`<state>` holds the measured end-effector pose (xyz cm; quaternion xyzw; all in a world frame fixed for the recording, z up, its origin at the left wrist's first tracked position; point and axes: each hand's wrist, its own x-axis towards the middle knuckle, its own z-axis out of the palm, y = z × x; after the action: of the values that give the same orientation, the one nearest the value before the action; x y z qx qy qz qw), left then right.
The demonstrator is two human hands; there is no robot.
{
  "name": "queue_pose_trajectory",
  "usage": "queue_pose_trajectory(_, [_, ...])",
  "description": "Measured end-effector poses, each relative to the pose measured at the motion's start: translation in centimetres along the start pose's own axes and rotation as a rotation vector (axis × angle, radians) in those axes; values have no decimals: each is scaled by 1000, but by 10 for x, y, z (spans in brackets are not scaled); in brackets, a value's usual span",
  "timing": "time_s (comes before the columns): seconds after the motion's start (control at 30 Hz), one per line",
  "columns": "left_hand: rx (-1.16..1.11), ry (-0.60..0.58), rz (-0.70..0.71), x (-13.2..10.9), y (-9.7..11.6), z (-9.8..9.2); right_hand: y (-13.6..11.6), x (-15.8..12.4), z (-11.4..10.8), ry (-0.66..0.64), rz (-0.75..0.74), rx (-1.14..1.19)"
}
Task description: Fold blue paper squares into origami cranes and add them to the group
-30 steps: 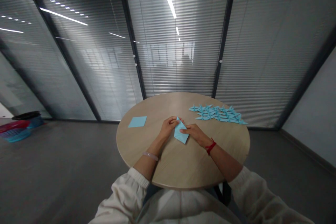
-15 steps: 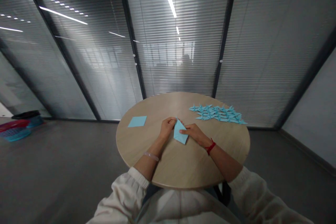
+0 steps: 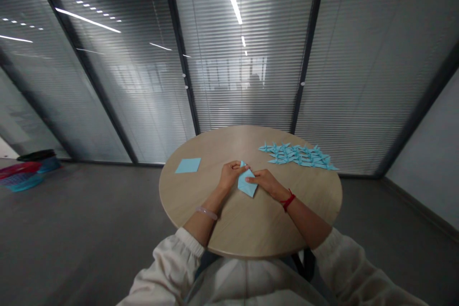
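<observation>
Watching the head view from my station, I find the folded blue paper (image 3: pixel 247 186) near the middle of the round table (image 3: pixel 265 234), held by both hands, one point toward the far rim and a lower corner toward the wearer.

Left hand (image 3: pixel 230 174): closed narrowly at the paper's upper point, fingers bunched, thumb tip against the upper part. I cannot tell how the fingers behind lie.

Right hand (image 3: pixel 265 180): pinching the right edge, thumb flat on the upper face, the other fingers mostly hidden.

Edges: the paper's left side and lower corner stand out plainly against the wood. A blue square sheet (image 3: pixel 188 165) lies flat to the left, near the left rim and well apart from the left hand. Far right, blue folded figures (image 3: pixel 297 156) sit massed in rows, the right end reaching the table's edge.

Room: I read a broad stretch of wood from the paper to the near rim, another between sheet and left hand. On the right it is tighter, figures beyond the right hand, apart from it. Both forearms cross the near rim. Blinds (image 3: pixel 247 105) stand behind the far rim.
</observation>
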<state>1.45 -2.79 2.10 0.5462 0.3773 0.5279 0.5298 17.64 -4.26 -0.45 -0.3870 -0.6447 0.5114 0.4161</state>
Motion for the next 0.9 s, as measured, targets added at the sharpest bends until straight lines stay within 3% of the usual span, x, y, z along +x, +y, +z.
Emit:
queue_pose_trajectory(0.33, [82,66,19,0,2,0,-2,1,-1,-29,-38,-152])
queue_pose_trajectory(0.6, [143,123,67,5,-2,-6,-9,-4,2,-67,25,-63])
queue_pose_trajectory(0.9, [192,194,77,2,0,-5,-11,-5,1,-91,10,-124])
